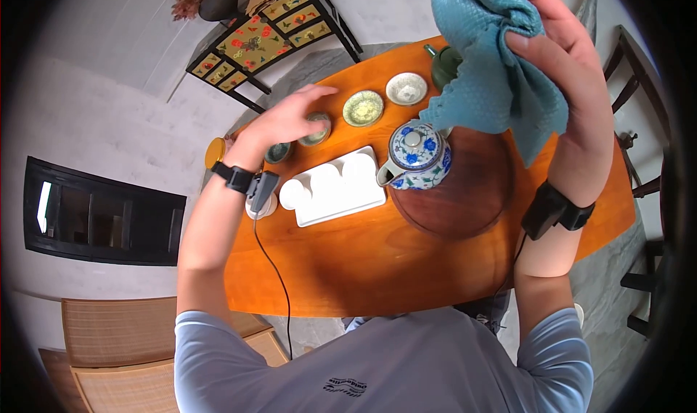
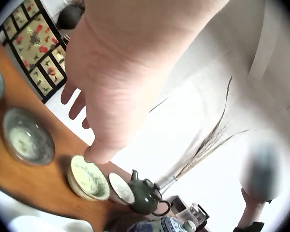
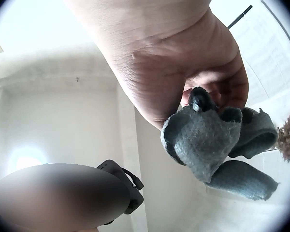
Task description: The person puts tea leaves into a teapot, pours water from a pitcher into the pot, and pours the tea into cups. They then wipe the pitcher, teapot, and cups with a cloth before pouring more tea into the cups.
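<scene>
My right hand [image 1: 573, 57] grips a bunched teal cloth [image 1: 494, 64] up at the head view's top right, its corners hanging down. The cloth [image 3: 203, 140] also dangles from the fingers in the right wrist view. Fingers spread, my left hand [image 1: 283, 119] hovers over a row of small bowls, nearest a dark green bowl [image 1: 316, 131]; whether it touches that bowl I cannot tell. In the left wrist view the left hand [image 2: 116, 92] holds nothing, its thumb over a pale green bowl [image 2: 89, 178]. A blue-and-white teapot [image 1: 420, 155] stands below the cloth.
A white tray [image 1: 341, 213] with rounded white items lies left of the teapot. A round dark-red board [image 1: 465, 210] rests on the wooden table [image 1: 327, 282]. Beyond are a speckled white bowl [image 1: 406, 88] and a dark green teapot [image 1: 444, 68]. An orange-lidded jar [image 1: 215, 153] stands far left.
</scene>
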A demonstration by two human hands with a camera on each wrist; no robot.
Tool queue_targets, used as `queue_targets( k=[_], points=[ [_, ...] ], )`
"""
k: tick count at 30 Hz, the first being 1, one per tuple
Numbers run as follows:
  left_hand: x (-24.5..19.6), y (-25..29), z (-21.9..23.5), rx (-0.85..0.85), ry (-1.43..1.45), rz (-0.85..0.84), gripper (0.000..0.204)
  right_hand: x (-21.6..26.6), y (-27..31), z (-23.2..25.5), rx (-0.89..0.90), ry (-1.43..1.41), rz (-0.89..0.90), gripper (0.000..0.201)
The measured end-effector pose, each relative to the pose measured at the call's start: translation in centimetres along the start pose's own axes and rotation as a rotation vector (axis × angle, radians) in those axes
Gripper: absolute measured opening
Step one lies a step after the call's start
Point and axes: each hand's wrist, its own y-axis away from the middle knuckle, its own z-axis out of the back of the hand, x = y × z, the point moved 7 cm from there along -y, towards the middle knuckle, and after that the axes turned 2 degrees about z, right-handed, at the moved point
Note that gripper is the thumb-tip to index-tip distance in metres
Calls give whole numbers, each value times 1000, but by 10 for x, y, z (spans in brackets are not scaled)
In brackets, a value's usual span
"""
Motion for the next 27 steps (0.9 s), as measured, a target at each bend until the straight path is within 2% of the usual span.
queue_targets(
  k=[3,5,8,14,18,21,24,26,27],
  points=[
    [-23,-24,-22,44,-35,-70,76,0,1,-1,19,-22,-38,37],
    [-20,-38,-36,29,-41,-145,83,2,3,-3,13,-90,11,37],
    [-21,-52,-44,46,-75,-116,87,0,4,1,-19,-101,-76,38],
    [-13,-59,-46,57,-32,-57,87,0,6,3,-80,-176,-140,38],
    [-13,-54,-44,69,45,5,87,9,9,-2,-25,-310,-126,38],
    [-4,-52,-46,84,96,23,91,11,8,-4,9,-315,-35,37],
    [-5,-49,-38,81,148,-16,92,12,9,-2,-24,-334,-94,37],
    [3,-46,-25,34,139,84,78,11,8,-2,15,-357,-95,36],
    [13,-47,-22,34,138,85,78,11,8,-3,28,-365,-95,36]
  ],
)
